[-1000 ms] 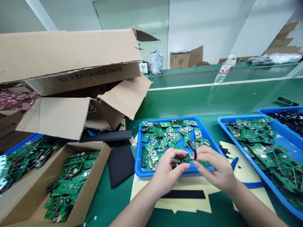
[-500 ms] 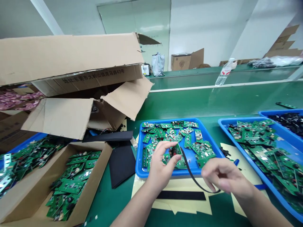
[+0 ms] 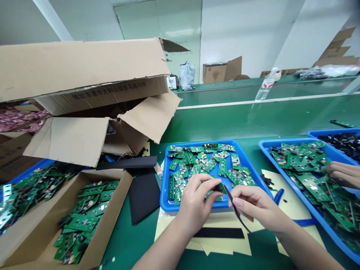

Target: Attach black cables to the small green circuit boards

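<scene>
Left hand (image 3: 197, 198) is pinching a circuit board (image 3: 221, 188), right hand (image 3: 254, 202) is gripping a black strip (image 3: 237, 215) — both nearly closed, by a blue tray (image 3: 171, 207).

Left hand (image 3: 195, 198) holding green circuit board (image 3: 221, 188), right hand (image 3: 253, 204) pinching black strip (image 3: 236, 212), blue tray (image 3: 170, 206) beyond

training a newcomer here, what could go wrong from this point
The left hand holds a circuit board over the blue tray; if it slips, it could get lost among the loose boards. The black strip held by the right hand is thin and curved, so it might twist or snag.
</scene>
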The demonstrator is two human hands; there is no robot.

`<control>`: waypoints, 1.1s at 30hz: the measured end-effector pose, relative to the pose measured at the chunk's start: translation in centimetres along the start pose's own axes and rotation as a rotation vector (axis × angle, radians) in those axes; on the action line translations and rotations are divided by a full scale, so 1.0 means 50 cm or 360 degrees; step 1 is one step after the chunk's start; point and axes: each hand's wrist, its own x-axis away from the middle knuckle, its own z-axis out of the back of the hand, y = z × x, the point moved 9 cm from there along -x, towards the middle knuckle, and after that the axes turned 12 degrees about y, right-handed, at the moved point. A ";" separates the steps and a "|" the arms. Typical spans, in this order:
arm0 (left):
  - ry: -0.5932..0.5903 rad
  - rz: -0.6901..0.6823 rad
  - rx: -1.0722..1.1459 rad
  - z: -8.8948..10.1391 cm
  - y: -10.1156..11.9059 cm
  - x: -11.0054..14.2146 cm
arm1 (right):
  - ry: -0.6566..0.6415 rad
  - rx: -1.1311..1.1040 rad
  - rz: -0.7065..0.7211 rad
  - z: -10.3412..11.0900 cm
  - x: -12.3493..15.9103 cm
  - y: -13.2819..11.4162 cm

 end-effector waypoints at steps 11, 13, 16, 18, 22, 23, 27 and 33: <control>-0.0104 0.0366 0.0559 -0.017 -0.019 0.001 | -0.0227 -0.0302 -0.0283 -0.031 -0.014 0.056; -0.0163 0.0520 0.0681 -0.024 -0.026 0.005 | -0.0211 -0.0263 -0.0272 -0.028 -0.017 0.055; -0.0257 0.0683 0.0841 -0.035 -0.027 0.012 | -0.0116 -0.0175 -0.0217 -0.015 -0.021 0.046; -0.0305 0.0753 0.0904 -0.041 -0.027 0.015 | -0.0040 -0.0117 -0.0173 -0.004 -0.021 0.039; -0.0322 0.0872 0.0927 -0.048 -0.035 0.022 | 0.0232 0.0106 0.0000 0.030 -0.019 0.023; -0.0313 0.0893 0.0920 -0.049 -0.038 0.023 | 0.0323 0.0197 0.0067 0.040 -0.017 0.017; -0.0245 0.1003 0.0971 -0.051 -0.054 0.025 | 0.0528 0.0405 0.0219 0.049 -0.005 0.000; -0.0153 0.1331 0.1248 -0.060 -0.078 0.035 | 0.0593 0.0301 0.0229 0.037 0.000 -0.009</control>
